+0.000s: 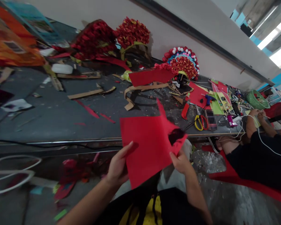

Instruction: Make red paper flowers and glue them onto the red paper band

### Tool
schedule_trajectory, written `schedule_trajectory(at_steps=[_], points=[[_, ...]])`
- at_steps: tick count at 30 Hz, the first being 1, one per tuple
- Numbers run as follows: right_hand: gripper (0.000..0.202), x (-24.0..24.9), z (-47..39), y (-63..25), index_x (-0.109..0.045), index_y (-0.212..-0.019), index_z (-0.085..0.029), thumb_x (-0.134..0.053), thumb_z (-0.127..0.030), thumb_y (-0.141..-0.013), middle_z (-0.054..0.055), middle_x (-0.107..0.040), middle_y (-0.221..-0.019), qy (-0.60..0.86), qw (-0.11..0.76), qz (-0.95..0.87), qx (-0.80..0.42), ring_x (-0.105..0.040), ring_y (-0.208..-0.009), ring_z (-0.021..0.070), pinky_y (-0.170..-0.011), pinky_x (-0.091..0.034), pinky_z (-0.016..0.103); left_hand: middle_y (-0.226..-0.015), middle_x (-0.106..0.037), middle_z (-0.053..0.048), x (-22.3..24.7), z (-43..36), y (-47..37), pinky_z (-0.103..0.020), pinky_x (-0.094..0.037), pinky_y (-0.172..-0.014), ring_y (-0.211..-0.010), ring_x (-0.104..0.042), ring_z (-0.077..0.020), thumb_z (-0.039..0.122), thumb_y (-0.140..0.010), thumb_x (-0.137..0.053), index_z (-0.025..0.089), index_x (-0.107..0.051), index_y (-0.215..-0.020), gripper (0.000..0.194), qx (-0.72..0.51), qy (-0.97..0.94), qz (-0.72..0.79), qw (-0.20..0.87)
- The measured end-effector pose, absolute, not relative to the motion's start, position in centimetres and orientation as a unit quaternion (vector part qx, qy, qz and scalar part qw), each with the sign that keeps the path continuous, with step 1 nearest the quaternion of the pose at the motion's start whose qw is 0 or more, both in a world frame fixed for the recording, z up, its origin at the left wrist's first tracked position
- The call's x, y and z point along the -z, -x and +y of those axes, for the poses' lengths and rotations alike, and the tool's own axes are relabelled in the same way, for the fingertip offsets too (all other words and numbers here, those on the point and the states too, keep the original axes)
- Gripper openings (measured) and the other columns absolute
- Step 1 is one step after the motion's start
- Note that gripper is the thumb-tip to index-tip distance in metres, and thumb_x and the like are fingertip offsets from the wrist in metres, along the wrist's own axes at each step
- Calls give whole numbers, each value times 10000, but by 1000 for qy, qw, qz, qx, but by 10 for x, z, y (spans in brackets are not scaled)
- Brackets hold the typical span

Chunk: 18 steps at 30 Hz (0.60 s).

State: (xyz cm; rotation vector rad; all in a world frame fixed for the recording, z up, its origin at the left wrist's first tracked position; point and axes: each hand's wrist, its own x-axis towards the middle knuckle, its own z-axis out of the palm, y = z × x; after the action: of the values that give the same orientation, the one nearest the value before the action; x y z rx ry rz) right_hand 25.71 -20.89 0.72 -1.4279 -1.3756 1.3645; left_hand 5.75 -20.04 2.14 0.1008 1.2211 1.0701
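A red sheet (145, 143) is held above my lap, in front of the table's edge. My left hand (119, 164) grips its left side, thumb on top and fingers behind. At the right, my right hand (181, 161) pinches the sheet's lower right part. There the sheet is bent and has a gap with a dark area showing through, and a narrow pointed piece sticks up at the top. Both hands' fingers are partly hidden behind the sheet.
The dark table (103, 109) bears cardboard strips (86, 93), red petal-covered pieces (133, 32), yellow-handled scissors (198, 122), a red-handled tool (184, 111), a blue glue gun (209, 100) and a green basket (257, 99). A person in black (259, 156) sits at the right.
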Motion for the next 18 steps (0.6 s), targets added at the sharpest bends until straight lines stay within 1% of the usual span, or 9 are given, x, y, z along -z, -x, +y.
schedule_trajectory(at_steps=[2,3,4,5,9,11,14,16,18], points=[[614,-15,-209,-262,-481,-1309,-310,-561,-127,-729,-16,-226,-1534,497,301,-644,-497,-247,-1402,214,-1139,-228,382,-729,-706,-76,-25,-197,-54,-401,-580,-674,-795,-687,-298,426,-728,-599,197,-656,-789,244,-446,-7,487,751],[684,-18,-209,-263,-396,-1366,-328,-541,-108,-735,-34,-91,-1561,470,269,-692,-477,-175,-1423,207,-1143,-214,385,-757,-711,-74,-27,-195,-53,-403,-579,-689,-821,-685,-301,466,-743,-585,200,-658,-827,289,-439,4,462,771],[721,-20,-208,-265,-337,-1395,-334,-528,-98,-741,-35,-10,-1565,452,241,-726,-458,-139,-1429,208,-1141,-214,392,-777,-714,-73,-29,-194,-52,-404,-579,-697,-836,-683,-304,500,-757,-568,200,-658,-863,331,-440,8,448,778],[730,-21,-208,-266,-315,-1405,-332,-528,-99,-747,-27,21,-1565,446,224,-743,-446,-133,-1430,214,-1137,-220,398,-791,-716,-75,-31,-192,-52,-405,-578,-703,-844,-682,-307,531,-772,-543,196,-659,-896,375,-443,14,440,781],[721,-22,-209,-267,-326,-1404,-306,-600,-173,-751,13,45,-1565,445,188,-767,-422,-147,-1426,237,-1127,-244,406,-817,-715,-111,-37,-189,-52,-411,-567,-748,-878,-674,-314,639,-839,-354,154,-653,-992,590,-447,53,417,790],[739,-22,-210,-267,-339,-1398,-304,-647,-216,-732,20,36,-1566,442,180,-774,-417,-157,-1425,238,-1123,-255,403,-843,-711,-126,-39,-187,-50,-409,-557,-773,-893,-672,-306,657,-848,-292,140,-645,-1033,653,-448,45,407,795],[768,-23,-210,-268,-358,-1388,-311,-705,-317,-703,28,10,-1567,442,175,-776,-414,-171,-1422,245,-1114,-278,405,-832,-710,-131,-40,-184,-47,-414,-554,-770,-859,-679,-306,635,-826,-373,132,-657,-1018,609,-433,12,411,802],[777,-23,-210,-269,-373,-1379,-321,-720,-395,-689,32,-9,-1567,444,179,-776,-411,-179,-1420,255,-1107,-292,409,-784,-712,-127,-40,-181,-45,-416,-560,-738,-796,-687,-306,568,-807,-454,126,-676,-964,519,-422,7,421,803],[786,-23,-209,-270,-378,-1376,-330,-720,-452,-679,31,-19,-1567,445,187,-776,-407,-175,-1419,263,-1105,-296,409,-765,-715,-126,-41,-176,-44,-394,-567,-703,-733,-690,-289,487,-807,-480,122,-692,-904,433,-420,10,431,799]])
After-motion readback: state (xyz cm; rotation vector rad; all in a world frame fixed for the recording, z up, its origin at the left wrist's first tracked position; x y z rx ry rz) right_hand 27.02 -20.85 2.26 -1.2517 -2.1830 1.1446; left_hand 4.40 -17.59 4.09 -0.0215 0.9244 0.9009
